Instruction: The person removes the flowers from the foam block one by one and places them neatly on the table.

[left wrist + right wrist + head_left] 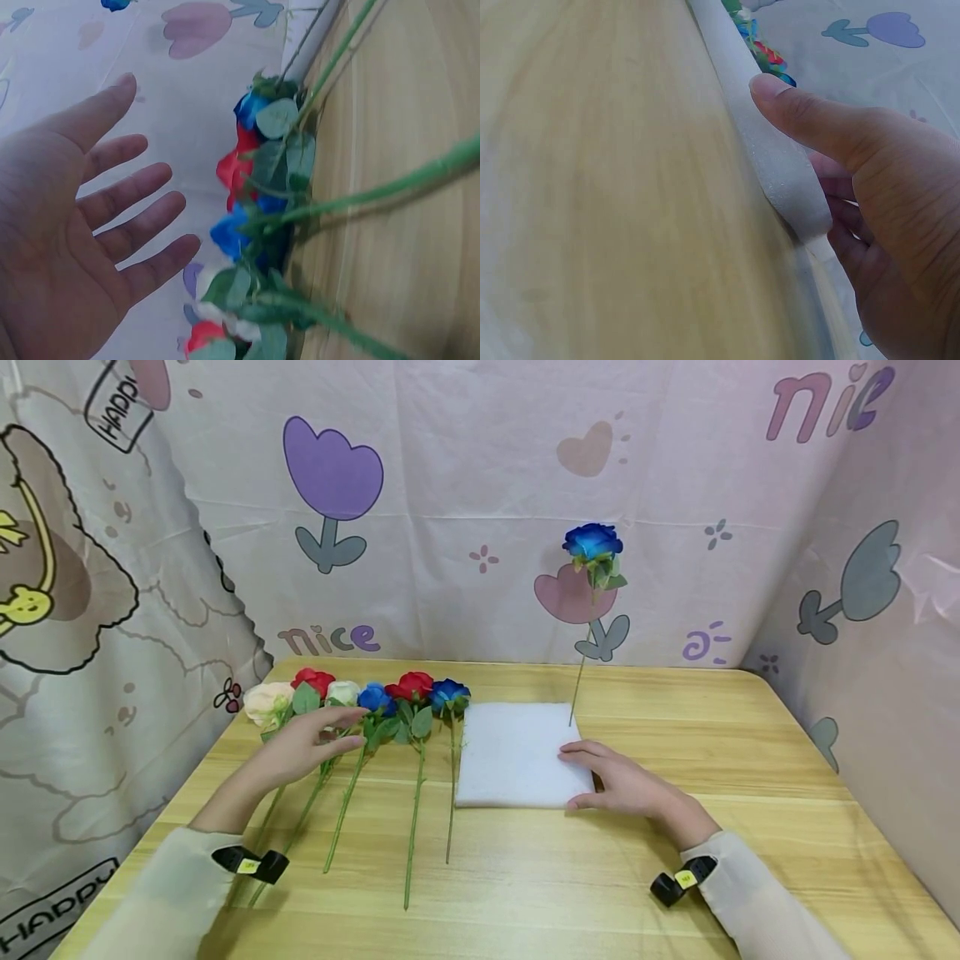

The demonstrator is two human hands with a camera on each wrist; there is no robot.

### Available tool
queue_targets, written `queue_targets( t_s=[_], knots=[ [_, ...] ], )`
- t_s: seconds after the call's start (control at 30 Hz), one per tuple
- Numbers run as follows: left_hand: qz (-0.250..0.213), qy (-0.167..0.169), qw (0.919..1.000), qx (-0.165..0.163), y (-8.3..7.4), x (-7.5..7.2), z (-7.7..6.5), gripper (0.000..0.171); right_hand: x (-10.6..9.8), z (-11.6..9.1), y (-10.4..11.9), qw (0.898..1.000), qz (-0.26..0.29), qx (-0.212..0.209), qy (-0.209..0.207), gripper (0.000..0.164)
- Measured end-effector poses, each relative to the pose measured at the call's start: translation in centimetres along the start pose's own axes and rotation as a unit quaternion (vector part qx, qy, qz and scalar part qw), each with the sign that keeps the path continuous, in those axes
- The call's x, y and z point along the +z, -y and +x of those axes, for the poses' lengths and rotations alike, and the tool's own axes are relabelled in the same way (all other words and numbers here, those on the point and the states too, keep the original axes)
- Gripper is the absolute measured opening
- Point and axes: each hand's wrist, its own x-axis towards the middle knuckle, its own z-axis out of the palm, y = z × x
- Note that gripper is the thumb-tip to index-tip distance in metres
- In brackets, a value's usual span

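A square white foam block (517, 756) lies flat on the table. My right hand (618, 777) holds its right front corner, the thumb at the front edge and the fingers over the right side. In the right wrist view, the thumb (802, 112) lies along the foam's edge (757, 142). From the foam's back right corner a blue rose (592, 543) stands on its thin stem, tilted slightly right. My left hand (311, 743) hovers over the row of artificial roses, fingers spread and palm bare in the left wrist view. Closest to its fingertips is a blue rose (377, 699).
Left of the foam lie a cream rose (267, 703), a red rose (312, 679), a white rose (343, 692), another red rose (411, 686) and a dark blue rose (448, 695), stems toward me. A printed curtain (465, 460) hangs behind the wooden table (675, 718).
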Motion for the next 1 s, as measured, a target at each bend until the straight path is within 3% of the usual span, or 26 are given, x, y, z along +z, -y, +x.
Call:
queue_targets(
  t_s=[0.3, 0.57, 1.0],
  knots=[
    [-0.019, 0.008, 0.9996, 0.018, -2.0, 1.6, 2.6, 0.057, 0.0, -0.1, 0.1, 1.000, 0.001, -0.002, -0.002, 0.079],
    [-0.045, 0.011, 0.9976, 0.052, -3.0, 3.3, 4.8, 0.056, -0.1, 0.0, 0.3, 1.000, 0.004, 0.006, 0.006, 0.080],
    [-0.101, 0.020, 0.9927, 0.062, -5.0, 6.3, 8.6, 0.057, 0.0, 0.0, 0.2, 1.000, 0.002, 0.003, 0.003, 0.080]
  ],
)
